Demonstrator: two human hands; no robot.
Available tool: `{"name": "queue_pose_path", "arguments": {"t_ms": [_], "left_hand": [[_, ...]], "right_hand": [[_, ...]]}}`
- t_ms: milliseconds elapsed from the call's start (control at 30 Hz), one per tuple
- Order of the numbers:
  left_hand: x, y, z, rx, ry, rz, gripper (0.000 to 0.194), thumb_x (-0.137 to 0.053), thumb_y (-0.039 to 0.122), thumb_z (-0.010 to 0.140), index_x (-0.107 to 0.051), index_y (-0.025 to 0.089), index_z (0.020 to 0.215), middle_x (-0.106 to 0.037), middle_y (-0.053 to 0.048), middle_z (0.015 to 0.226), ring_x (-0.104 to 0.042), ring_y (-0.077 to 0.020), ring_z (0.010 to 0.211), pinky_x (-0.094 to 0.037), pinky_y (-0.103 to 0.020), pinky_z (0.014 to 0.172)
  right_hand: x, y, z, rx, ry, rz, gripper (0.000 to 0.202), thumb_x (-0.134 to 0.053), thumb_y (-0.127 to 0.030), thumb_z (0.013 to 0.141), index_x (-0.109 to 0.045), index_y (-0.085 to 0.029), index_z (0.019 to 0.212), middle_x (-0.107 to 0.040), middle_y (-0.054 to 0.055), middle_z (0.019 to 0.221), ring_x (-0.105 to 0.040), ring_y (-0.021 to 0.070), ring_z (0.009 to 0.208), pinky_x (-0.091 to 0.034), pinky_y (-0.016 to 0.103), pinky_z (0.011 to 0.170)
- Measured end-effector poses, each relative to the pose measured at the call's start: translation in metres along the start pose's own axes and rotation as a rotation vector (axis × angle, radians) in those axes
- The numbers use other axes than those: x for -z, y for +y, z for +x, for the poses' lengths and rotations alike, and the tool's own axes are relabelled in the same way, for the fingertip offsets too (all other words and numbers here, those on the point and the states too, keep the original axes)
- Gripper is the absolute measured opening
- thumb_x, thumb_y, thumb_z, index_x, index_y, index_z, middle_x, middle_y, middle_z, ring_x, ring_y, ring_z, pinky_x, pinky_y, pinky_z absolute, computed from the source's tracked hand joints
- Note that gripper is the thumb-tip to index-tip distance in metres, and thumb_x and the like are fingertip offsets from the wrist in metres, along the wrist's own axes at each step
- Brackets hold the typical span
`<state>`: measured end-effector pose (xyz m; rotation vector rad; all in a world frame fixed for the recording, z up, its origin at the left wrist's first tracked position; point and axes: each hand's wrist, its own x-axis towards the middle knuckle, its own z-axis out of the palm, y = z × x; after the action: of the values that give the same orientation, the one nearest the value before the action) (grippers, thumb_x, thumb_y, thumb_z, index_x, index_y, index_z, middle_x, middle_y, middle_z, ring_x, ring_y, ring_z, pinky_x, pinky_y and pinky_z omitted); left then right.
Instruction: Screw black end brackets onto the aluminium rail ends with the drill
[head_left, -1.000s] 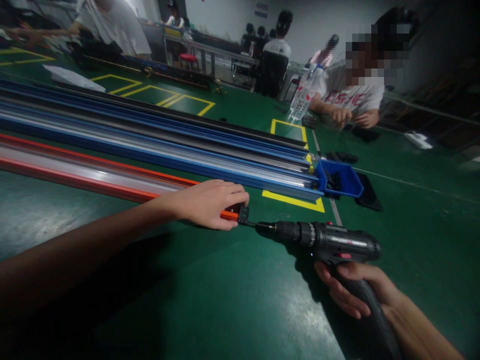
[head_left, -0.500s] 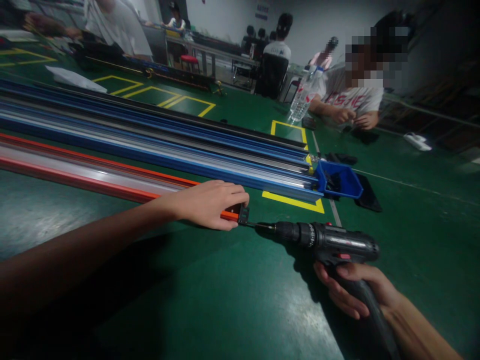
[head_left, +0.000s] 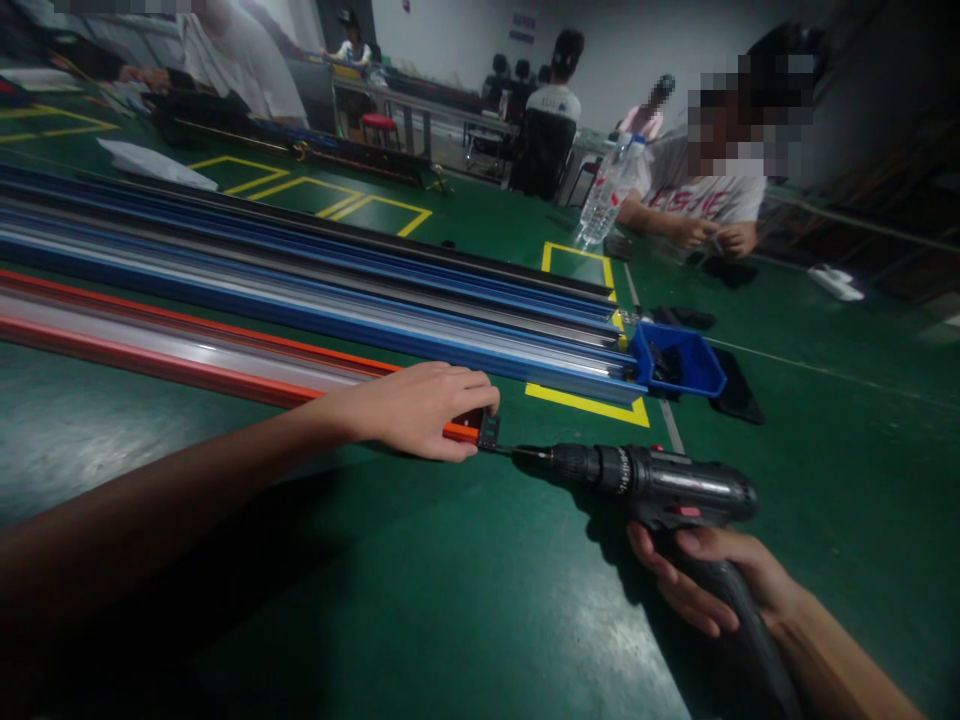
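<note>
My left hand [head_left: 427, 410] is wrapped over the right end of a long orange-red profile rail [head_left: 202, 350] lying on the green table. A black end cap [head_left: 490, 432] sits against that end, beside my fingertips. My right hand [head_left: 712, 575] grips a black cordless drill [head_left: 682, 487] by its handle, body level and pointing left. Its thin bit [head_left: 504, 450] reaches the end cap; whether it sits in a screw is too small to tell.
Several blue and black profile rails [head_left: 337, 290] lie behind the orange-red one. At their right end stands a blue bin [head_left: 694, 372] with small dark parts. Farther back are clear plastic bottles [head_left: 606, 195], a white sheet [head_left: 154, 165] and a person [head_left: 705, 200] seated across the table.
Both my hands, the drill and the orange-red rail stay practically where they were. At the far left, another person's hands have shifted slightly.
</note>
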<state>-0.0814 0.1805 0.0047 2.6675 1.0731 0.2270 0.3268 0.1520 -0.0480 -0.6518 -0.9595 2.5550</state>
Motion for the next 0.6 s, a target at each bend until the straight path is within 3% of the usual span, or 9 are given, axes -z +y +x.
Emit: {"name": "queue_pose_path", "arguments": {"t_ms": [600], "left_hand": [[0.0007,0.001,0.0002,0.009,-0.009,-0.015,0.024,-0.064,0.04,0.091,-0.059,0.022,0.107,-0.065,-0.005,0.109,-0.062,-0.023,0.1,-0.042,-0.033,0.083]], "right_hand": [[-0.0006,0.0007,0.0007,0.022,-0.016,0.016,0.027,-0.063,-0.031,0.096,-0.073,-0.008,0.107,-0.065,0.003,0.077,-0.039,0.0013,0.035,-0.052,0.017,0.047]]}}
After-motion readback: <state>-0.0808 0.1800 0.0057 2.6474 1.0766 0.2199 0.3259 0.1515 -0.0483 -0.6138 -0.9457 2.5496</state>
